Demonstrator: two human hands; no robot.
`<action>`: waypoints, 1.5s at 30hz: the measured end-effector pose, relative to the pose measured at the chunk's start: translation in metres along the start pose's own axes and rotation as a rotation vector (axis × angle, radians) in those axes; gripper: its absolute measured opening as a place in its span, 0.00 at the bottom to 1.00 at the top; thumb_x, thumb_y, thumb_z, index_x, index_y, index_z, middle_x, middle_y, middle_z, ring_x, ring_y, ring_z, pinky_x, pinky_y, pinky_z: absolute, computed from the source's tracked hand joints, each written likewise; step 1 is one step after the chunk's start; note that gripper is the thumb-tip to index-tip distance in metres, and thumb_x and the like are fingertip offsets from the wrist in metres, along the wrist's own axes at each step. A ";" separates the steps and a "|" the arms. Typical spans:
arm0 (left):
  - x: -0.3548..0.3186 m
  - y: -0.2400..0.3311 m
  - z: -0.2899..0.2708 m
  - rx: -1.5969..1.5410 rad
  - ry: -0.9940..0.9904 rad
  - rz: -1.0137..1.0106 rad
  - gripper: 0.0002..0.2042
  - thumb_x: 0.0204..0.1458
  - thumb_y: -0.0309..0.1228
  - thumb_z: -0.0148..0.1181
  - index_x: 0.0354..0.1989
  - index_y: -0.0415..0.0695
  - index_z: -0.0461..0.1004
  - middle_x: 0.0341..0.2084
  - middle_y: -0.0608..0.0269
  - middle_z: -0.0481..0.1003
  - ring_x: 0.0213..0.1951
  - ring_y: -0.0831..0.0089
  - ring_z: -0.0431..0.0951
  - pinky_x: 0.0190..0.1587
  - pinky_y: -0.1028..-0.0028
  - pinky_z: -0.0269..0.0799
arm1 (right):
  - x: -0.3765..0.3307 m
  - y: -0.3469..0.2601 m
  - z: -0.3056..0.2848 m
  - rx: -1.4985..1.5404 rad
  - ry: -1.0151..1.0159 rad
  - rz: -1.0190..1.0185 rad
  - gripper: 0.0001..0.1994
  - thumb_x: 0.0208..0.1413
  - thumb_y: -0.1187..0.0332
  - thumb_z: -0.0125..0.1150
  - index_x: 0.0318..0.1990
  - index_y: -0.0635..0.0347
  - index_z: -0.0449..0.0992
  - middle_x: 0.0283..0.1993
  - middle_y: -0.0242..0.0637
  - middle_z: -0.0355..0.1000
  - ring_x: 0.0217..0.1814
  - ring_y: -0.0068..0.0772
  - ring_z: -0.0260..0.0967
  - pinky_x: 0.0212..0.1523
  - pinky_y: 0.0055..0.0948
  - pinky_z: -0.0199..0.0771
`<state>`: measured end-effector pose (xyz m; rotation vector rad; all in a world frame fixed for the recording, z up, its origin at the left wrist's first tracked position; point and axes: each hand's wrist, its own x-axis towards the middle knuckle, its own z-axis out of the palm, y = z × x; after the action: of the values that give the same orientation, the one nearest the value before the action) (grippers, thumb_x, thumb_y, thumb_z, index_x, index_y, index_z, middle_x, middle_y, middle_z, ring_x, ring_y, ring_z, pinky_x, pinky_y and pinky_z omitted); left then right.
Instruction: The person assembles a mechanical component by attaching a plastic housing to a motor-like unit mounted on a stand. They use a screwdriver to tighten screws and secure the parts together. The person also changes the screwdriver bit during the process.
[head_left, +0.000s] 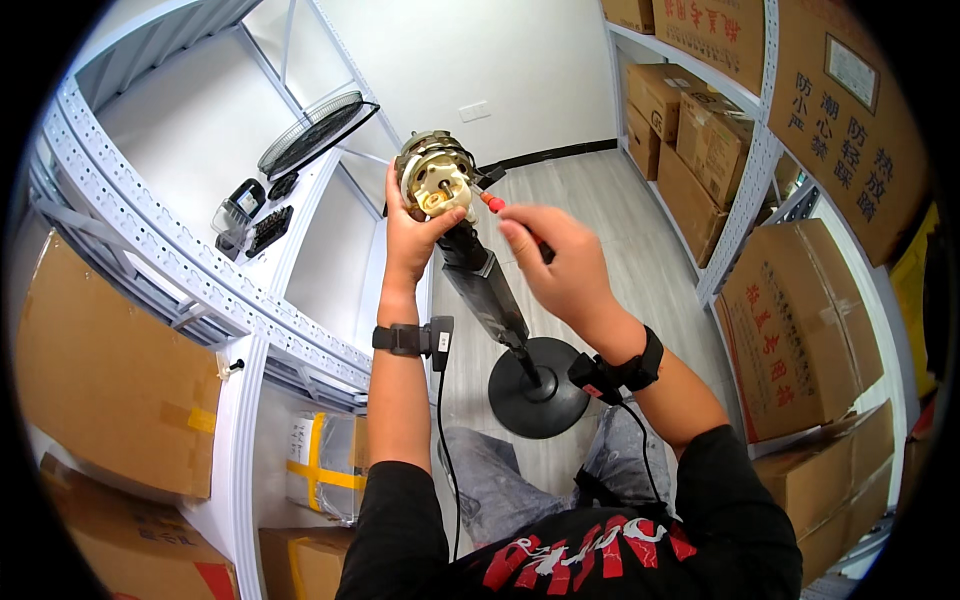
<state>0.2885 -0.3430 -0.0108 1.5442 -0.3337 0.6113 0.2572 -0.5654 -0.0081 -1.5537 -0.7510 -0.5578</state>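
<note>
A bare fan motor [436,172] with a cream plastic gear housing sits on top of a black stand pole [485,290]. My left hand [408,225] is wrapped round the motor's left and lower side, with the thumb across the front of the housing. Just to the right, my right hand [565,260] is closed in a fist. From it a red-and-orange screwdriver [493,202] points at the motor's right side. Fingers hide most of the screwdriver, and I cannot tell whether its tip touches. The stand's round black base [540,388] rests on the floor.
On the left, a white shelf [305,215] carries a black fan grille [315,135], a clear container [235,215] and small dark parts [268,232]. Cardboard boxes [800,330] fill the right shelves. Another carton [120,370] stands close on my left. Cables run from both wrist straps.
</note>
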 end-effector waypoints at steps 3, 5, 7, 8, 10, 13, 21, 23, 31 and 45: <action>0.002 -0.001 0.001 0.009 -0.002 0.007 0.55 0.38 0.19 0.73 0.72 0.42 0.38 0.57 0.54 0.67 0.56 0.64 0.73 0.57 0.66 0.73 | -0.001 0.008 -0.001 0.035 0.074 -0.015 0.09 0.56 0.70 0.62 0.44 0.60 0.78 0.31 0.41 0.73 0.32 0.42 0.73 0.33 0.33 0.73; 0.002 -0.002 0.000 0.007 -0.005 0.006 0.55 0.38 0.19 0.73 0.72 0.42 0.38 0.57 0.54 0.66 0.56 0.64 0.73 0.57 0.66 0.73 | -0.001 0.010 -0.004 -0.007 0.065 -0.074 0.09 0.56 0.72 0.61 0.43 0.60 0.78 0.33 0.42 0.74 0.34 0.42 0.74 0.34 0.33 0.73; 0.001 -0.003 -0.002 0.007 -0.010 0.011 0.55 0.38 0.19 0.74 0.72 0.43 0.38 0.57 0.54 0.66 0.56 0.64 0.72 0.57 0.66 0.73 | -0.001 0.009 -0.009 -0.068 -0.002 -0.127 0.09 0.55 0.74 0.60 0.43 0.61 0.78 0.35 0.43 0.75 0.36 0.42 0.74 0.36 0.34 0.73; 0.001 -0.002 -0.002 0.006 -0.015 0.014 0.55 0.38 0.20 0.74 0.73 0.43 0.38 0.57 0.54 0.66 0.56 0.64 0.72 0.57 0.66 0.73 | -0.001 0.007 -0.010 -0.084 -0.046 -0.083 0.09 0.55 0.74 0.60 0.43 0.61 0.78 0.36 0.43 0.75 0.36 0.42 0.74 0.36 0.34 0.73; 0.001 -0.001 -0.001 0.011 -0.010 -0.003 0.56 0.38 0.20 0.74 0.73 0.43 0.38 0.58 0.54 0.66 0.57 0.64 0.72 0.57 0.66 0.73 | 0.000 0.002 -0.012 -0.116 -0.135 0.004 0.09 0.55 0.74 0.59 0.43 0.61 0.78 0.36 0.44 0.75 0.35 0.42 0.74 0.37 0.35 0.73; -0.002 -0.002 -0.004 0.026 0.006 -0.013 0.56 0.37 0.20 0.75 0.73 0.43 0.38 0.58 0.54 0.65 0.57 0.64 0.72 0.57 0.66 0.72 | 0.002 -0.013 -0.014 -0.014 -0.328 0.200 0.09 0.58 0.69 0.59 0.44 0.61 0.77 0.32 0.43 0.74 0.32 0.41 0.73 0.35 0.35 0.72; 0.001 -0.002 -0.001 0.028 0.000 -0.002 0.56 0.38 0.21 0.75 0.73 0.43 0.38 0.58 0.54 0.66 0.57 0.64 0.72 0.58 0.66 0.72 | 0.001 0.003 -0.011 0.144 -0.027 0.286 0.08 0.60 0.67 0.59 0.39 0.62 0.77 0.29 0.41 0.73 0.30 0.35 0.71 0.32 0.32 0.70; 0.001 -0.002 -0.002 0.024 0.004 0.006 0.56 0.38 0.21 0.75 0.73 0.43 0.38 0.58 0.54 0.66 0.56 0.64 0.72 0.58 0.66 0.72 | 0.000 0.003 -0.011 0.088 -0.035 0.174 0.06 0.59 0.68 0.59 0.37 0.61 0.77 0.31 0.42 0.71 0.31 0.35 0.70 0.33 0.31 0.70; 0.000 0.000 0.000 0.023 -0.003 0.003 0.55 0.39 0.21 0.75 0.73 0.43 0.38 0.57 0.54 0.66 0.56 0.65 0.72 0.57 0.66 0.72 | 0.002 0.006 -0.011 0.020 -0.121 0.009 0.07 0.60 0.66 0.59 0.37 0.60 0.78 0.32 0.41 0.70 0.31 0.39 0.69 0.34 0.31 0.70; -0.001 -0.002 0.000 0.033 0.002 0.011 0.56 0.39 0.23 0.75 0.72 0.42 0.38 0.57 0.54 0.66 0.56 0.64 0.72 0.58 0.66 0.72 | 0.002 -0.004 -0.014 0.051 -0.094 0.107 0.09 0.59 0.66 0.60 0.43 0.61 0.77 0.28 0.46 0.74 0.31 0.40 0.74 0.32 0.37 0.70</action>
<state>0.2884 -0.3430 -0.0130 1.5743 -0.3317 0.6295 0.2569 -0.5785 -0.0021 -1.5712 -0.7425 -0.3861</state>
